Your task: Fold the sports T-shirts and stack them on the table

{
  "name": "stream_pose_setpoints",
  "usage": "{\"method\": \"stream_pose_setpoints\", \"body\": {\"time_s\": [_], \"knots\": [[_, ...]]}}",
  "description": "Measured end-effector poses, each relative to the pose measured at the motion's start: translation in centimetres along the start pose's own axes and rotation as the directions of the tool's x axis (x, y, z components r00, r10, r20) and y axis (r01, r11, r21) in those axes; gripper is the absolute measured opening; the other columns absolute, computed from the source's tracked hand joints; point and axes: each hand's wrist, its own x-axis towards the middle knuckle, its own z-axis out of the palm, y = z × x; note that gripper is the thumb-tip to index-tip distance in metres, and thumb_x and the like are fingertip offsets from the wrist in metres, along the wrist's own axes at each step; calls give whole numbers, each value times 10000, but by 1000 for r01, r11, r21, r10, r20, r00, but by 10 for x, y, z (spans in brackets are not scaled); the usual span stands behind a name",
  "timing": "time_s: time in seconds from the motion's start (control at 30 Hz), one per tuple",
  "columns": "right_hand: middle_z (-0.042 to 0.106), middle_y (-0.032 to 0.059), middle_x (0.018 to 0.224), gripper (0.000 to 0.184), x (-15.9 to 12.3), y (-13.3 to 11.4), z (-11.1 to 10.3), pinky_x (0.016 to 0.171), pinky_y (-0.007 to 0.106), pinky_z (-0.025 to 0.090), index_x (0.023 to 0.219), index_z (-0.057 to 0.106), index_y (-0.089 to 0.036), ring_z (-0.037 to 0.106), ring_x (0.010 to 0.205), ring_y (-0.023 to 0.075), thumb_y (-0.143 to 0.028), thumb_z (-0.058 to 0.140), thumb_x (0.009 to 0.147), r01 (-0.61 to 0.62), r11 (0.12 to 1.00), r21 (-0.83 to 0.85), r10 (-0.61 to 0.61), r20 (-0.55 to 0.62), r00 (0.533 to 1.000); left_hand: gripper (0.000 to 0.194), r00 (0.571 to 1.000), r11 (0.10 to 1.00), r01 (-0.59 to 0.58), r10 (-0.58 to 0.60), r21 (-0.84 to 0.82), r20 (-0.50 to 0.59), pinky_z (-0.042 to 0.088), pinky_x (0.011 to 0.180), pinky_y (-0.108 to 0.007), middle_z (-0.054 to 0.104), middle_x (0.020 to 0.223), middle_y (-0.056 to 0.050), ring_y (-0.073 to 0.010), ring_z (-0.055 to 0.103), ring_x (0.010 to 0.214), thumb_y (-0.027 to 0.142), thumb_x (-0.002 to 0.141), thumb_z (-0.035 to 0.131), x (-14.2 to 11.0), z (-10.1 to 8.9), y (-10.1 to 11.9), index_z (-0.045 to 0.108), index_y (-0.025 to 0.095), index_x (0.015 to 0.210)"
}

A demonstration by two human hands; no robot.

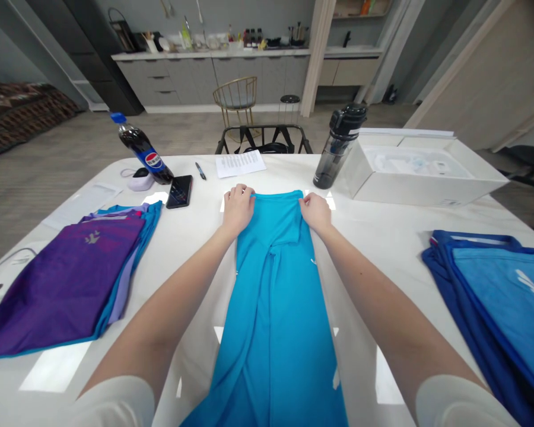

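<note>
A pair of turquoise leggings (289, 284) lies lengthwise on the white table, its waistband away from me and its legs running down past the lower edge of the view. My left hand (239, 209) pinches the left corner of the waistband, fingers closed. At the opposite corner, my right hand (315, 212) grips the cloth between thumb and fingers. Small white marks show on the right side of the leggings. Some folds run down from the crotch, and the left leg lies bunched near me.
Left: a stack of purple and blue garments (71, 279), phone (179, 191), cola bottle (145, 151), pen (200, 171). Paper (240, 163) lies at the far edge. Right: black tumbler (338, 145), white box (404, 184), folded blue garments (502, 284). Beyond are chairs and a kitchen counter (213, 54).
</note>
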Motion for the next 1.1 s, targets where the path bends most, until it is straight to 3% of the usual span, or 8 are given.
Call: {"method": "stream_pose_setpoints", "body": {"time_s": [0.1,0.23,0.37,0.47,0.6,0.83,0.97,1.1], "knots": [[719,127,1023,270,1,0,-2,825,376,488,1004,679,-203,663,976,299,-391,485,1006,-16,999,-51,13,-46,999,286,994,993,-104,105,-46,11,421,1023,-435,613,1240,-127,-285,572,1165,240,1023,422,-8,-6,7,632,203,1213],[683,172,1119,297,-2,-1,-3,833,404,481,1090,669,-166,642,1012,318,-390,494,1005,-14,994,-108,17,21,1000,412,968,990,-128,136,-52,210,437,1073,-439,609,1350,-173,-300,586,1241,360,1055,406,-20,5,16,591,135,1346],[604,219,1335,405,-43,-15,-3,964,471,453,1312,595,-140,564,1199,347,-378,413,1040,250,963,-104,-260,-92,961,577,958,990,-129,138,-53,251,307,1220,-482,370,1633,-178,-320,359,1503,442,1076,320,-46,11,29,402,130,1554],[497,166,1539,480,-87,-20,3,1112,547,369,1453,533,-203,458,1377,340,-424,362,1063,454,886,-90,-454,26,891,560,942,984,-163,177,-70,286,270,1249,-472,332,1665,-133,-299,315,1535,390,1085,272,-71,12,37,384,151,1579],[339,70,1667,556,-123,-6,13,1186,656,241,1574,417,-300,308,1510,348,-509,321,1068,413,901,-132,-391,161,906,597,953,993,-115,117,-23,281,195,1280,-489,349,1657,-121,-287,288,1550,439,1074,275,-94,18,40,400,147,1579],[328,58,1673,585,-124,6,17,1219,629,199,1590,405,-304,274,1532,336,-535,277,1069,393,904,-167,-375,129,918,584,966,991,-112,124,-67,227,189,1285,-506,358,1654,-93,-279,290,1550,442,1058,325,-94,25,38,431,178,1568],[320,51,1677,585,-125,2,14,1213,628,207,1585,411,-320,282,1529,333,-545,264,1066,395,902,-173,-375,138,917,481,976,979,-92,125,-182,180,265,1267,-472,506,1563,-95,-243,432,1472,325,1060,335,-94,13,37,571,176,1452],[323,55,1675,596,-125,1,12,1212,627,212,1587,410,-315,286,1528,335,-554,258,1062,382,909,-169,-358,157,920,450,983,959,-100,137,-266,126,397,1195,-341,582,1489,-92,-185,533,1376,210,1040,338,-122,-12,30,613,157,1392]]}}
